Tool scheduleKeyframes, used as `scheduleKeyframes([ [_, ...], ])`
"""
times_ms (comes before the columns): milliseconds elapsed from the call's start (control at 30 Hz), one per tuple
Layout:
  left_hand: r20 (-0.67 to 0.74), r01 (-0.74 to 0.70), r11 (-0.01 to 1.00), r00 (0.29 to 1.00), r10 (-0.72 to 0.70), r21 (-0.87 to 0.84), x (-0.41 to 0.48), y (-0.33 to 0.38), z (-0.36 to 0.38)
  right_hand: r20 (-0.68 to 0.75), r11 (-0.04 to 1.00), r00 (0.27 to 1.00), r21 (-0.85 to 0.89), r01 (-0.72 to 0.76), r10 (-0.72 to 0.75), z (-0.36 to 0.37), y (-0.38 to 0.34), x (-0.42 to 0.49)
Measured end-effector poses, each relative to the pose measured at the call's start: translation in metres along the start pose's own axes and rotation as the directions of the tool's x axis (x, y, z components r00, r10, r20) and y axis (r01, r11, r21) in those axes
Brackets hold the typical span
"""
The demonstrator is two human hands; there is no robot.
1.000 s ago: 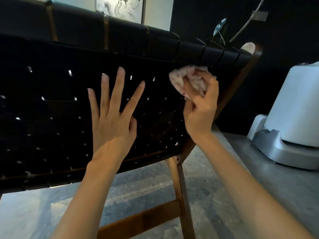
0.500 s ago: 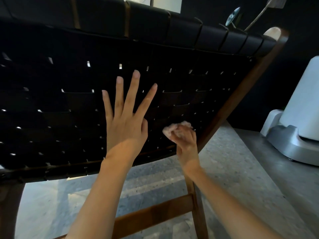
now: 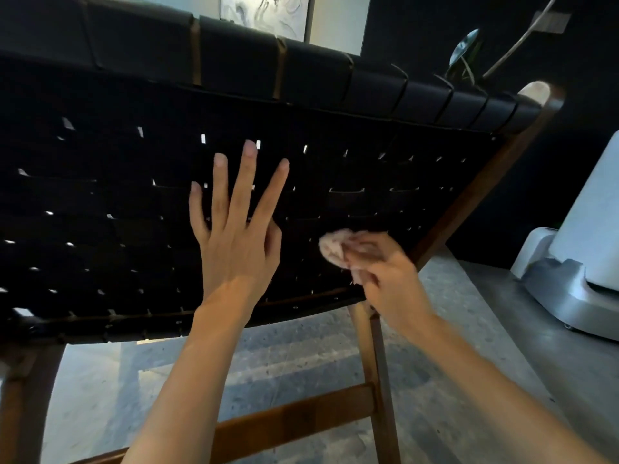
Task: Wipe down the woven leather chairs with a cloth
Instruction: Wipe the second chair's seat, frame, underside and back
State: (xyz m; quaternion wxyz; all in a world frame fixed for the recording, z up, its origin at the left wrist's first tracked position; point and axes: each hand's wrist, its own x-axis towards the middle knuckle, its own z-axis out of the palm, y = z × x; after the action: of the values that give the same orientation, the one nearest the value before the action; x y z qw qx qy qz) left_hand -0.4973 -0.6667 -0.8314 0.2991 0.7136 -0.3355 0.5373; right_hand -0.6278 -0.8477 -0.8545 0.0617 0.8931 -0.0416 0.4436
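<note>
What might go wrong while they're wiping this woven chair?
The cloth is bunched small in the right hand, so it might snag in the gaps between the straps of the chair or skip patches. The left hand lies flat on the weave and may leave fingermarks on the leather.

A framed picture (image 3: pixel 264 13) with dark swirls hangs on a pale wall at the top. To its right the wall (image 3: pixel 418 25) is dark, and a green plant leaf (image 3: pixel 464 50) shows in front of it. At the right edge a white appliance (image 3: pixel 589 222) sits on its grey base (image 3: pixel 562 296) on the speckled grey floor (image 3: pixel 495 370).
</note>
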Motion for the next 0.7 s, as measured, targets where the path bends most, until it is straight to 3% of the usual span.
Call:
scheduleKeyframes([
  [67, 0.0, 0.015, 1.0, 1.0, -0.015, -0.003, 0.001, -0.004, 0.0, -0.281, 0.995, 0.956, 0.024, 0.098, -0.088, -0.028, -0.013, 0.01],
  [167, -0.002, 0.017, 1.0, 1.0, -0.017, -0.025, 0.002, -0.008, -0.002, -0.45, 0.989, 0.886, 0.037, 0.145, -0.113, -0.047, -0.031, 0.037],
  [267, -0.005, 0.027, 0.999, 1.0, -0.027, -0.038, 0.004, -0.01, -0.005, -0.431, 0.993, 0.896, -0.002, 0.116, -0.105, -0.044, -0.042, 0.063],
  [400, -0.043, 0.07, 0.997, 0.996, -0.072, -0.044, 0.004, -0.011, -0.006, -0.517, 0.998, 0.854, -0.048, 0.05, -0.068, -0.029, -0.04, 0.084],
  [567, -0.05, 0.074, 0.996, 0.996, -0.076, -0.052, 0.005, -0.009, -0.004, -0.622, 0.981, 0.783, 0.167, 0.094, 0.031, 0.004, -0.037, 0.082],
  [700, -0.031, 0.074, 0.996, 0.997, -0.075, -0.051, 0.003, -0.011, 0.0, -0.602, 0.978, 0.786, 0.04, 0.206, -0.141, 0.043, -0.023, 0.061],
])
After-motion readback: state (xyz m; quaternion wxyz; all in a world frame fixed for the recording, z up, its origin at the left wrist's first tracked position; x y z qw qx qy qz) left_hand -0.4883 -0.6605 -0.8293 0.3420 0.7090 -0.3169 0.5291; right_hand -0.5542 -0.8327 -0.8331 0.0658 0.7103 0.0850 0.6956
